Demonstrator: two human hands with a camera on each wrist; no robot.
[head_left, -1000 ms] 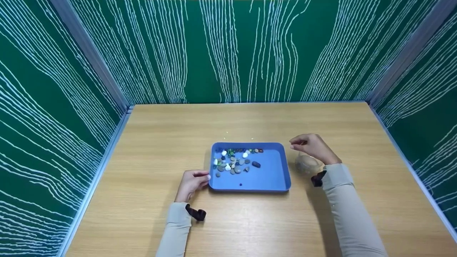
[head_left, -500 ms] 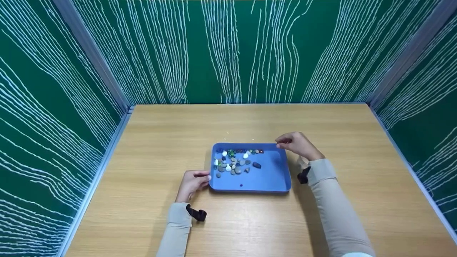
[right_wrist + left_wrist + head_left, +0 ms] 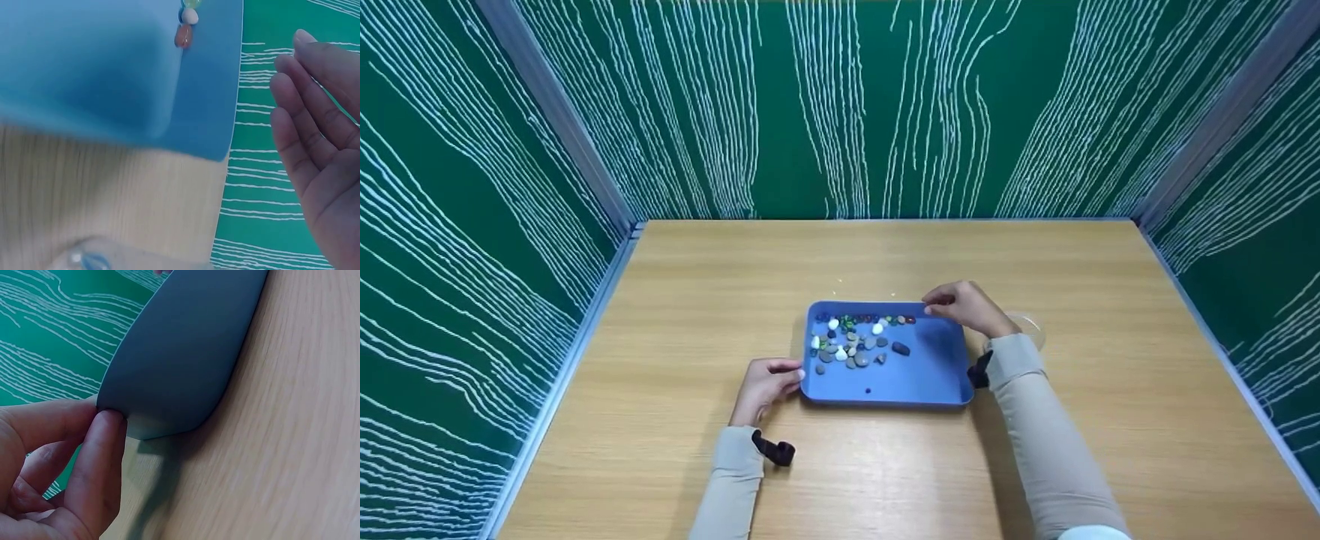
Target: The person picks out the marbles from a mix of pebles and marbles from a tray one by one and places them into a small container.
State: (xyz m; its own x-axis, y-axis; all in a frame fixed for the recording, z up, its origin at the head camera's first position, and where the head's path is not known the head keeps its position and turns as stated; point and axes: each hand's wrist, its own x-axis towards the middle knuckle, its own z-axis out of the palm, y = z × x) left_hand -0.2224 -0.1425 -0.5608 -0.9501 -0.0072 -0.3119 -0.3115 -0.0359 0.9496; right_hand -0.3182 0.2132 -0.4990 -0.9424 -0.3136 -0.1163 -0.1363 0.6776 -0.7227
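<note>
The blue tray (image 3: pixel 922 379) is lying on the table (image 3: pixel 877 480), stones (image 3: pixel 861 361) clustering toward its far left. The left hand (image 3: pixel 763 386) is pinching its left wall. The right hand (image 3: pixel 967 306) is hovering by the far rim, fingertips close, any hold unclear. A clear container (image 3: pixel 1034 330) is sitting right.

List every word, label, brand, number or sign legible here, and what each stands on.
None can be read: the shallow blue rectangular tray, pale wooden table and green wall with wavy white lines show no lettering.
The clear round container is too hidden and blurred to judge.
</note>
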